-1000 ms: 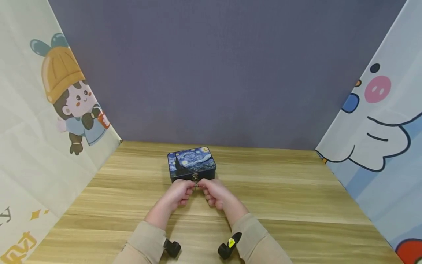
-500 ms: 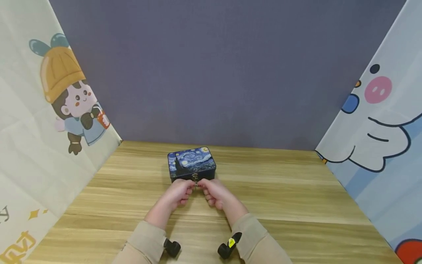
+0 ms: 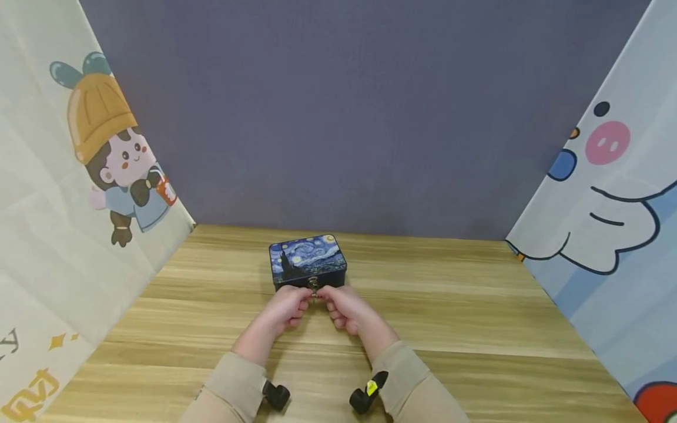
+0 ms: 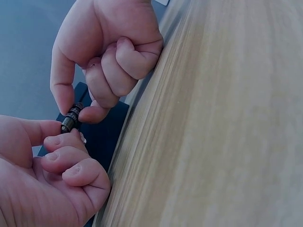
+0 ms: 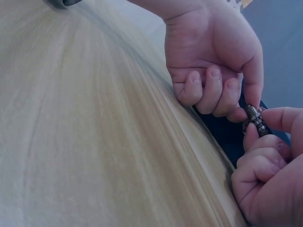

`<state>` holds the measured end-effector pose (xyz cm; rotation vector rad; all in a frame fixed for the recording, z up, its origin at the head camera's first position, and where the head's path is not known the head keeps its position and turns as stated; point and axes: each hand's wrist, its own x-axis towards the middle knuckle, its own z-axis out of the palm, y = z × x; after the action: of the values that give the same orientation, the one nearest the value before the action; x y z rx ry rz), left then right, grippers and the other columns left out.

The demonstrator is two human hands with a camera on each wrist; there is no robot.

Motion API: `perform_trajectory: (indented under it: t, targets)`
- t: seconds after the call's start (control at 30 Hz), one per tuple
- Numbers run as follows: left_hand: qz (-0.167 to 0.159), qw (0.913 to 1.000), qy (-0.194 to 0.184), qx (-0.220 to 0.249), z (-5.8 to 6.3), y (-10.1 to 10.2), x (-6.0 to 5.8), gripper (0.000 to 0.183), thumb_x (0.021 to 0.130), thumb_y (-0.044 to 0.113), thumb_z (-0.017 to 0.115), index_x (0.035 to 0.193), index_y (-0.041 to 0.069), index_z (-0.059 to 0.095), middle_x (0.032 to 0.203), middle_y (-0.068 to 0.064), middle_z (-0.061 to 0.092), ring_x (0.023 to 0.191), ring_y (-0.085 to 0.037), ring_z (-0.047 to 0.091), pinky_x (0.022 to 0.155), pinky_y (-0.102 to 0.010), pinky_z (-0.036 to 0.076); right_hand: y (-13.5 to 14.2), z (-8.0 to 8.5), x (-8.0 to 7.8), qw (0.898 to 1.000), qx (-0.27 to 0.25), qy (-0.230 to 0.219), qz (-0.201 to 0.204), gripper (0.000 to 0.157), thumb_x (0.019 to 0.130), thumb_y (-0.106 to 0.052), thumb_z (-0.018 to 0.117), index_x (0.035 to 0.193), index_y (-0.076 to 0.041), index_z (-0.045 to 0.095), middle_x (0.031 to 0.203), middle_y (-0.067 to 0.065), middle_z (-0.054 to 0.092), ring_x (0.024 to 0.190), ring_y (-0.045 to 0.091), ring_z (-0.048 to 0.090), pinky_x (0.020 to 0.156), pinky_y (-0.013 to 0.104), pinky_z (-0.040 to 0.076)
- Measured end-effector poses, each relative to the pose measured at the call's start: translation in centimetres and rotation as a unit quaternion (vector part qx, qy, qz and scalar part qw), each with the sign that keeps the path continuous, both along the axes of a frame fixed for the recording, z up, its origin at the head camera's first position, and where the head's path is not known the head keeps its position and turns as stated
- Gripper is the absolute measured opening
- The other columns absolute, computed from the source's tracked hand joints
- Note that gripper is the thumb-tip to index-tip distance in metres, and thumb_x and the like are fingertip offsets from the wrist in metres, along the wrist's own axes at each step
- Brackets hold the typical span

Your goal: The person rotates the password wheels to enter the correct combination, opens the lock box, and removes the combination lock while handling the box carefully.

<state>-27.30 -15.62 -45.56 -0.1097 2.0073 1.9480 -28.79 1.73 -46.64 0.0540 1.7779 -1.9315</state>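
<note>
A small dark metal combination lock (image 4: 72, 117), cylindrical with ringed dials, lies between both hands at the front of a tin box. My left hand (image 3: 288, 306) pinches one end of it between thumb and index finger, the other fingers curled in. From the other side my right hand (image 3: 346, 308) pinches the opposite end in the same way. The tin box (image 3: 307, 258) has a blue swirling night-sky picture on its lid, which is down. Just above my fingertips a brass-coloured latch (image 3: 313, 282) shows on its front. Fingers hide part of the lock and the box's lower front.
The box stands on a wood-grain table (image 3: 449, 305) near its back edge. Behind it rises a grey-purple panel (image 3: 344, 117). Printed cloths hang at the left (image 3: 42, 205) and right (image 3: 634, 235). A black wrist camera (image 3: 276, 397) sits at each cuff.
</note>
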Motion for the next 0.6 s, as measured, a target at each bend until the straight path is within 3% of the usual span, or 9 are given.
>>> perform_trajectory:
  t: [0.37,0.6]
  targets:
    - [0.003,1.0,0.0,0.007,0.08,0.18,0.21,0.021,0.102,0.015,0.049,0.093,-0.002,0.058,0.064,0.001,0.04,0.047,-0.008,0.025,0.046,-0.024,0.023,0.46,0.18,-0.1,1.0,-0.007,-0.008,0.005,0.027,0.092,-0.029,0.066,0.09,-0.002,0.063,0.055,-0.009,0.027,0.044,0.005,0.02,0.039,0.02,0.017]
    - [0.0,1.0,0.002,0.009,0.13,0.33,0.27,0.021,0.102,0.015,0.048,0.084,0.005,0.05,0.064,0.001,0.039,0.047,-0.008,0.024,0.046,-0.024,0.022,1.01,0.41,-0.16,1.0,-0.014,-0.008,0.0,0.034,0.094,-0.034,0.066,0.098,0.0,0.063,0.055,-0.01,0.026,0.044,0.004,0.019,0.039,0.019,0.017]
